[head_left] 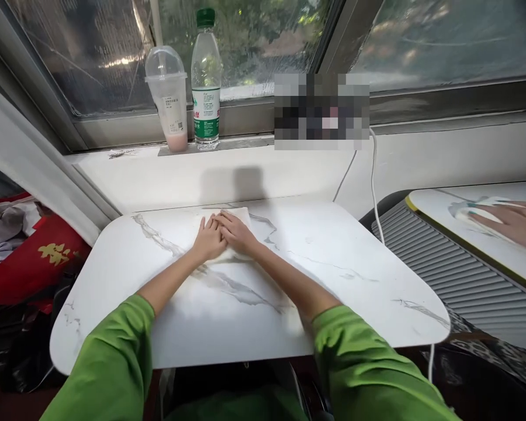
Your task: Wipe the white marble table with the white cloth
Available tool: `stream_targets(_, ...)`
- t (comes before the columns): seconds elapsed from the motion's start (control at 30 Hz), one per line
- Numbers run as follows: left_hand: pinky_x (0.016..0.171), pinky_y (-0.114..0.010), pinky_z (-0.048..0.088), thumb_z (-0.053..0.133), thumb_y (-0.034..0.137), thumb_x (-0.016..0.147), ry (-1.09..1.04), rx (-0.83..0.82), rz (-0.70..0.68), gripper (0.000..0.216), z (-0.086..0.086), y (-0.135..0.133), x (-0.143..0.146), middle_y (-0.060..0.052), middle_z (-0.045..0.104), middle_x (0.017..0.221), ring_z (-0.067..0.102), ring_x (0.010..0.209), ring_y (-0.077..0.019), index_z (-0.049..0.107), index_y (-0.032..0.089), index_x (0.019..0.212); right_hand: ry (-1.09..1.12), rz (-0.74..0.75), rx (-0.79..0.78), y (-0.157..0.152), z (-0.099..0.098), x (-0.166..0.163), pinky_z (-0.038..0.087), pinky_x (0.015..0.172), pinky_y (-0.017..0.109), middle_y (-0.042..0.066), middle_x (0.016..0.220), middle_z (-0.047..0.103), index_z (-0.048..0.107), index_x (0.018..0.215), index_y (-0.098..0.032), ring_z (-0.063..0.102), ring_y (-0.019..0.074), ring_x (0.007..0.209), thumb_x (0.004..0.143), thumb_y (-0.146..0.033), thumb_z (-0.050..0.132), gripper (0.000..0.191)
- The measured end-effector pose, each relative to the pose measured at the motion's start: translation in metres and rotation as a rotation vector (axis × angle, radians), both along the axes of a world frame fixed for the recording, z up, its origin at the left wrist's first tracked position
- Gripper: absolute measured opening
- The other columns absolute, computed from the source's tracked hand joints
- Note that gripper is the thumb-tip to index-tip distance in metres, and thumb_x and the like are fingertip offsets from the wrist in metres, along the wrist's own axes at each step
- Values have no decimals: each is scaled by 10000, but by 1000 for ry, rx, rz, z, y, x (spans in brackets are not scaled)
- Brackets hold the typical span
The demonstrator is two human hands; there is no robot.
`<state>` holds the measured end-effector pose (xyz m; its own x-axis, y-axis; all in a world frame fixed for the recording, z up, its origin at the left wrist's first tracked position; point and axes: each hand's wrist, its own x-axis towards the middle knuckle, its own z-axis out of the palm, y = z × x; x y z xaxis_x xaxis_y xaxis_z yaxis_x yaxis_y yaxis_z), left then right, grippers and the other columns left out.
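Observation:
A pale, folded cloth [244, 215] lies flat on the white marble-patterned table [333, 257], near its back edge. My left hand [209, 240] rests on the cloth with its fingers stretched out and pointing away from me. Beside it, my right hand [236, 232] presses on the same cloth, fingers extended and partly overlapping those of the left. Both palms face down, and neither hand is wrapped around anything. Most of the cloth is hidden beneath them.
On the windowsill stand a lidded plastic cup [174, 111] and a green-capped water bottle [206, 88]. White cables [374, 187] hang at the right. Another person's hand [515, 225] rests on a cloth on a neighbouring table. A red bag [48, 251] sits at the left.

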<state>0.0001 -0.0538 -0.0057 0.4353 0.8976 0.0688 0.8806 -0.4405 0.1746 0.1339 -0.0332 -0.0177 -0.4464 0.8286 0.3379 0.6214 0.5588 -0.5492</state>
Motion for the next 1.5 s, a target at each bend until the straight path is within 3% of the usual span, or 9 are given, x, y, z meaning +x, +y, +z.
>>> stream_targets(0.2,1210,-473,110,343,265,930,5,32,1,580,0,50,9,-144,340,1547,214,1464,-258,332,73,1477,-41,-65,77,49,-2,3,323,1121,430,123,1338,567,551,1328,-139,426,231,1308,910,-176,280,499)
stream_targets(0.47,1194,-558,55,288,321,958,58,-22,53,648,4,38,19,-122,165,1609,105,1488,-288,149,73,1541,-167,-156,-45,31,5,9,168,1185,455,116,1525,392,412,1464,-181,268,245,1443,984,-284,284,507)
stream_targets(0.67,1179,-592,59,295,345,948,66,-19,64,666,3,-21,55,-136,148,1609,97,1485,-325,142,101,1548,-238,-99,-98,-26,9,46,132,1203,472,106,1580,296,357,1494,-195,200,241,1475,994,-361,289,531)
stream_targets(0.87,1150,-651,50,375,432,921,93,-81,-259,774,13,-112,103,-218,107,1592,41,1461,-430,129,35,1538,-149,-41,-76,-123,-4,115,152,1209,508,85,1565,334,318,1504,-215,216,233,1472,991,-467,285,573)
stream_targets(1.0,1133,-674,106,409,430,920,118,-71,-423,764,17,-138,136,-254,156,1573,100,1443,-469,203,2,1517,-74,-131,-104,-155,-8,147,236,1189,514,51,1555,360,408,1450,-280,278,249,1451,986,-494,325,517)
stream_targets(1.13,1099,-708,154,404,373,919,100,-44,-499,676,15,-108,154,-210,301,1544,194,1425,-450,286,52,1503,-67,-207,-54,-130,-8,159,308,1152,512,83,1472,476,535,1342,-259,363,263,1405,996,-446,295,460)
stream_targets(1.3,1172,-583,120,365,358,926,60,24,-576,575,9,-22,144,-146,500,1438,318,1391,-336,434,83,1426,-39,-309,45,-45,-12,152,355,1099,527,99,1332,590,627,1214,-239,481,295,1294,969,-395,318,424)
stream_targets(1.4,1204,-491,93,334,326,937,40,60,-451,564,6,24,139,-138,479,1455,326,1398,-279,410,81,1440,62,-271,57,9,-10,143,413,1056,456,88,1223,653,659,1137,-228,565,258,1182,957,-331,302,413)
stream_targets(1.5,1215,-464,65,309,288,940,26,57,-330,572,4,51,140,-149,425,1491,275,1429,-258,366,60,1461,133,-265,36,43,-6,137,438,1028,404,88,1201,666,655,1144,-201,588,232,1135,940,-291,309,412)
